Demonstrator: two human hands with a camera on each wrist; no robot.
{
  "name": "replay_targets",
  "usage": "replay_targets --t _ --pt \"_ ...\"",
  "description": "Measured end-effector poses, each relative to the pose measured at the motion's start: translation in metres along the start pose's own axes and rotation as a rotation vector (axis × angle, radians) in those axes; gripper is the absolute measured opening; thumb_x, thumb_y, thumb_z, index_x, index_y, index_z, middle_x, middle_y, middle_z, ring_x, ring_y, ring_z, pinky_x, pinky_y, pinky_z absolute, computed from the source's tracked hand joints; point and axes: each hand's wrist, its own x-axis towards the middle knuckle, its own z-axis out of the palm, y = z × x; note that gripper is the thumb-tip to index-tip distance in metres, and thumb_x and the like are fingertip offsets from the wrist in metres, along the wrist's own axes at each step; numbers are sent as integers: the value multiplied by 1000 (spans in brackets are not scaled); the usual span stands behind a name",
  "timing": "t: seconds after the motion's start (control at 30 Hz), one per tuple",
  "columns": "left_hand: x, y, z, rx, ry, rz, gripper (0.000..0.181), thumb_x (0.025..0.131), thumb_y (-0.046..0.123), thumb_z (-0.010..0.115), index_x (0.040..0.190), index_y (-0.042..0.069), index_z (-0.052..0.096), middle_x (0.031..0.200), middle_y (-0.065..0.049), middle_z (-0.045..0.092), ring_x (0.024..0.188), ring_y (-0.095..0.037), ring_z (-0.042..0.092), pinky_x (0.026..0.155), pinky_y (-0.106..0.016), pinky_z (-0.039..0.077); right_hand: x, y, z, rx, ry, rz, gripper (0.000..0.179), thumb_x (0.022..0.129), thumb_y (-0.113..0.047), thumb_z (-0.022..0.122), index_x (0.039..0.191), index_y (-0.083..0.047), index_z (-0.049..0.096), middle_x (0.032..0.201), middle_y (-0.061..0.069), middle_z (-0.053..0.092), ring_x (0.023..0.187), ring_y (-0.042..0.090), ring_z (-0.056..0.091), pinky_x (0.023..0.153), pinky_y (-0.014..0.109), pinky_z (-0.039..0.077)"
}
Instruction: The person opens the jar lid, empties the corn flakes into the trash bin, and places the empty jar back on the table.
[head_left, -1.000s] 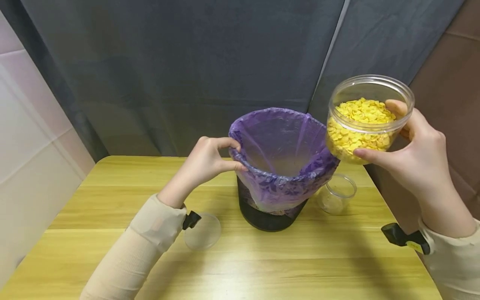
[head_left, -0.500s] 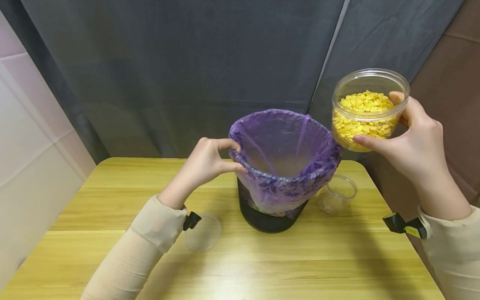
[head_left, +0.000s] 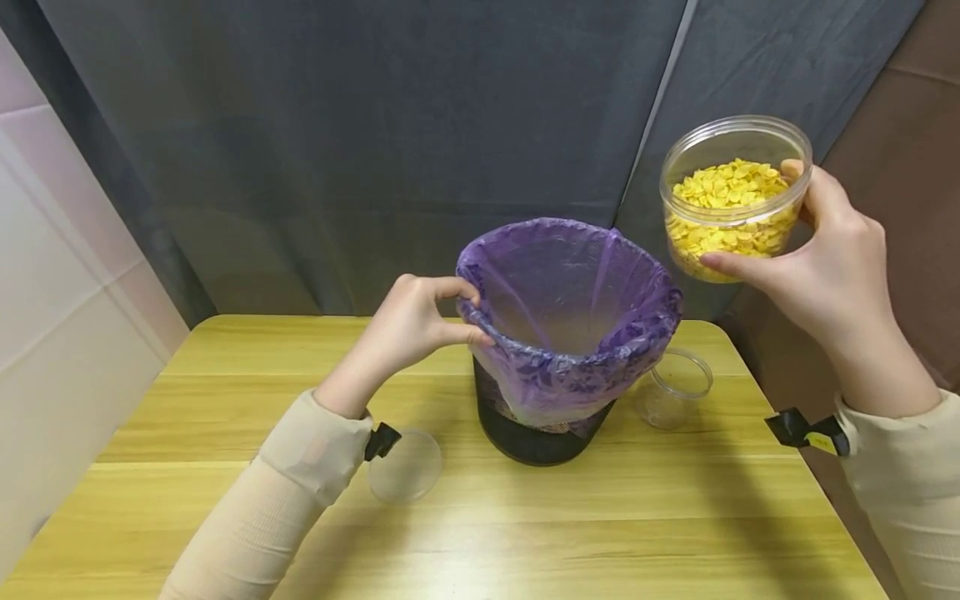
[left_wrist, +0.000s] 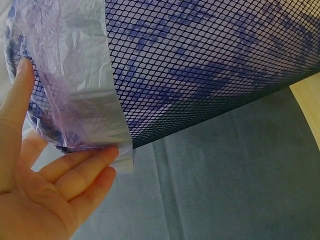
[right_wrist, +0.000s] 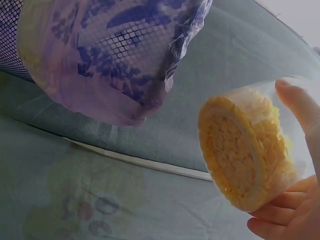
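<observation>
A black mesh trash can (left_wrist: 210,70) stands on the table, lined with a purple plastic bag (head_left: 570,383) folded over its rim. My left hand (head_left: 412,321) grips the lined rim at its left side, thumb on one side and fingers on the other. Up to the right of the can, my right hand (head_left: 832,258) holds a clear plastic jar (head_left: 738,208) without a lid. Yellow flakes (head_left: 727,185) fill a good part of it, and the jar leans slightly. In the right wrist view the jar's flake-covered bottom (right_wrist: 232,155) faces the camera, apart from the bag.
Behind the can at its right stands a second clear jar (head_left: 678,392), partly hidden by the bag. A round clear lid (head_left: 405,467) lies on the wooden table (head_left: 480,533) near the left wrist. A grey curtain (head_left: 375,150) hangs behind the table.
My right hand has raised the jar of yellow flakes, away from the can's right rim. The left hand and the can have stayed in place.
</observation>
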Motion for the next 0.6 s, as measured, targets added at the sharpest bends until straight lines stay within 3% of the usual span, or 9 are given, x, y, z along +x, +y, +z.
replay_targets --t 0.37,0.5,0.6 --pt "0 0 -1 2 -5 -2 36 64 28 90 90 11 72 85 4 69 64 -14 49 65 -30 44 8 -4 6 -13 29 -53 98 49 -25 97 136 -18 52 115 4 63 86 -9 45 76 11 32" --pt "0 0 -1 8 -6 2 36 64 29 89 90 11 72 85 4 69 61 -12 45 63 -30 43 10 -5 6 -26 28 -55 101 49 -25 97 138 -18 50 120 3 62 97 8 53 84 16 35" --pt "1 1 -1 10 -9 2 35 64 29 89 90 11 72 84 4 69 60 -12 44 62 -30 43 12 -6 6 -34 24 -59 102 49 -24 97 139 -18 49 124 3 60 107 25 56 93 27 38"
